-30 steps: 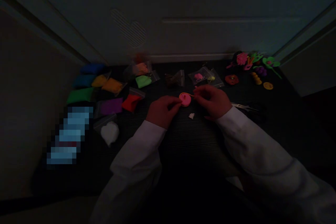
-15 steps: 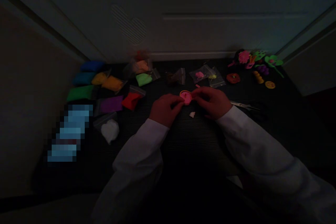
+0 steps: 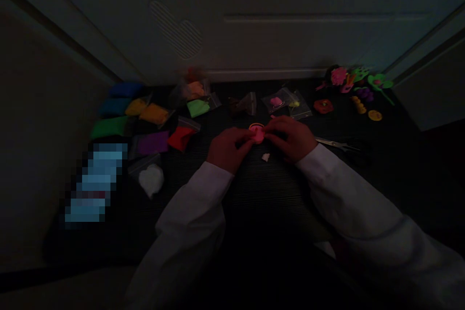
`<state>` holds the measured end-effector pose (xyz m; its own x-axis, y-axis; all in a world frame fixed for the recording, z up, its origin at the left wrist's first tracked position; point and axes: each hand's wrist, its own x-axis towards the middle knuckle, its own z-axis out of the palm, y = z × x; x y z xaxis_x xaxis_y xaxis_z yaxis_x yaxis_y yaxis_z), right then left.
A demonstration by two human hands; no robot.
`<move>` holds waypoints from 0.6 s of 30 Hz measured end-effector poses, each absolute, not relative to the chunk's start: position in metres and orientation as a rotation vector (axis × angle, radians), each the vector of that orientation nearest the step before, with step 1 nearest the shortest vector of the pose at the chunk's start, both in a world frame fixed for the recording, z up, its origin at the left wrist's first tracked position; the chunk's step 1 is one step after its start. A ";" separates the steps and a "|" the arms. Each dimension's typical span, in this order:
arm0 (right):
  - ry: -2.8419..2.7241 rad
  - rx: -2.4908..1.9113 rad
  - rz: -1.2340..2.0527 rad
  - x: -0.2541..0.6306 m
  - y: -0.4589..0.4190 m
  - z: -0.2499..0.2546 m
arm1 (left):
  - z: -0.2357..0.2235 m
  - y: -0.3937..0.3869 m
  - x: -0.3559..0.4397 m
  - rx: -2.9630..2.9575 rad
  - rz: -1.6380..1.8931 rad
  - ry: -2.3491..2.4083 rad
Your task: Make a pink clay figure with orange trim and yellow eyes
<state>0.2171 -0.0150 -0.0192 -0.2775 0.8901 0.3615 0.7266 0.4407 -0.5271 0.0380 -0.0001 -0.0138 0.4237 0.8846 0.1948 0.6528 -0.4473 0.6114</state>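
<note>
A small round pink clay piece (image 3: 257, 136) lies on the dark table, pinched at its left edge by my left hand (image 3: 229, 147). Around its far rim runs a thin orange-yellow clay strip (image 3: 256, 124). My right hand (image 3: 292, 136) has thumb and forefinger closed at the right edge of the pink piece, on the strip's end; the fingertips hide the exact contact. Just in front of the hands sits a pale clay scrap (image 3: 266, 157). A little pink bit (image 3: 272, 117) shows behind my right fingers.
Bagged clay stands to the left, including red (image 3: 181, 138), purple (image 3: 153, 143) and white (image 3: 151, 180). A lit, blurred phone (image 3: 96, 181) lies at far left. Scissors (image 3: 336, 144) rest beside my right wrist. Finished clay shapes, such as a pink flower (image 3: 338, 76), sit at back right.
My right hand has moved left to the pink piece, and the strip that stretched out to the right now lies curved along its far rim. My left hand keeps its pinch.
</note>
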 end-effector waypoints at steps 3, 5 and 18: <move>-2.084 -1.335 0.327 0.218 -0.015 -0.020 | -0.014 0.000 0.038 2.210 0.696 1.319; -2.083 -1.322 0.331 0.219 -0.015 -0.021 | -0.014 0.001 0.037 2.211 0.688 1.308; -2.132 -1.249 0.296 0.217 -0.018 -0.017 | -0.009 0.001 0.033 2.270 0.645 1.233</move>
<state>0.2165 -0.0178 -0.0167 -0.3422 0.8437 0.4136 0.6993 0.5227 -0.4877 0.0325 0.0010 -0.0089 0.4848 0.8567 0.1762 0.6334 -0.4828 0.6047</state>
